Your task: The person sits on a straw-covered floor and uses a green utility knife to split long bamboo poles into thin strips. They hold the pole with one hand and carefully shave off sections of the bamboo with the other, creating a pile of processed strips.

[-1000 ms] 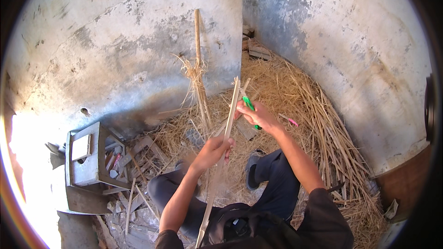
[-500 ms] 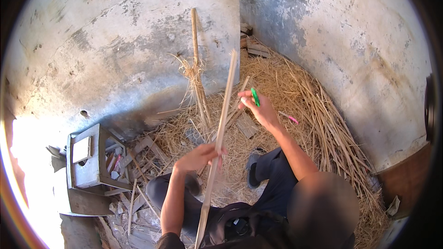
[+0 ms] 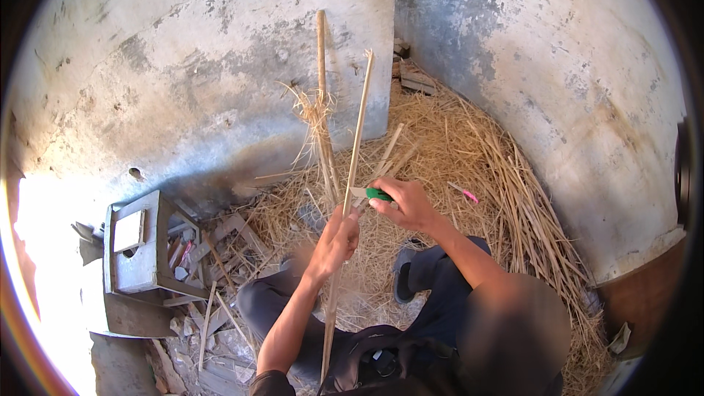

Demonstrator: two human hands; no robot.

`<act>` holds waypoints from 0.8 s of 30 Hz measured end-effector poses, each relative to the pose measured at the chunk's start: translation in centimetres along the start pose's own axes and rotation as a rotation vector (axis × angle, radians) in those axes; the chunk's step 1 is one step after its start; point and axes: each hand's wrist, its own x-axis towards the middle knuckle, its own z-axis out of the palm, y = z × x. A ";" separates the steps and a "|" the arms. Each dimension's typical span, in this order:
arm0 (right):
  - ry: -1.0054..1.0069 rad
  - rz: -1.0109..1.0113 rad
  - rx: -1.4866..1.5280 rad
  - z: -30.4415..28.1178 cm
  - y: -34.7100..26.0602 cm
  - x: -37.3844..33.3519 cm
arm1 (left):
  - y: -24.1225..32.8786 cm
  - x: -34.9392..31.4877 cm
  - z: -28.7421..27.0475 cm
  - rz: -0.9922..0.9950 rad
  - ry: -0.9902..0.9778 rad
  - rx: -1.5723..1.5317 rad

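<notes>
My left hand (image 3: 336,242) is closed around a long, thin wooden strip (image 3: 357,136), which stands slanted from my lap up toward the wall. In my right hand (image 3: 411,207) is a green-handled knife (image 3: 378,194). Its pale blade points left and meets the strip, or lies right in front of it, just above my left fingers. A pole with a tuft of shavings (image 3: 316,114) leans on the wall beyond the strip.
A pile of shavings and long strips (image 3: 506,176) spreads along the right wall. On it lies a pink-handled tool (image 3: 464,192). At left, a grey wooden box (image 3: 137,249) lies among scrap wood (image 3: 220,334). Flaking walls (image 3: 220,51) rise around.
My right hand has come down and left, bringing the knife blade to the strip. The strip stands a little more upright, and my left hand has shifted up and right with it.
</notes>
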 end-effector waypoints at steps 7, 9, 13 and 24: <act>0.016 -0.088 -0.065 0.7 -0.7 0.1 | -1.5 0.4 -0.1 0.050 -0.013 -0.025; 0.035 -0.087 -0.064 0.9 -0.4 0.0 | -0.9 0.4 0.1 0.025 -0.012 -0.045; 0.025 -0.060 -0.072 0.6 -0.7 0.1 | -1.1 0.2 0.6 0.089 0.085 0.088; 0.050 -0.029 -0.122 0.4 -1.0 0.2 | -1.7 0.4 1.0 0.303 0.225 0.431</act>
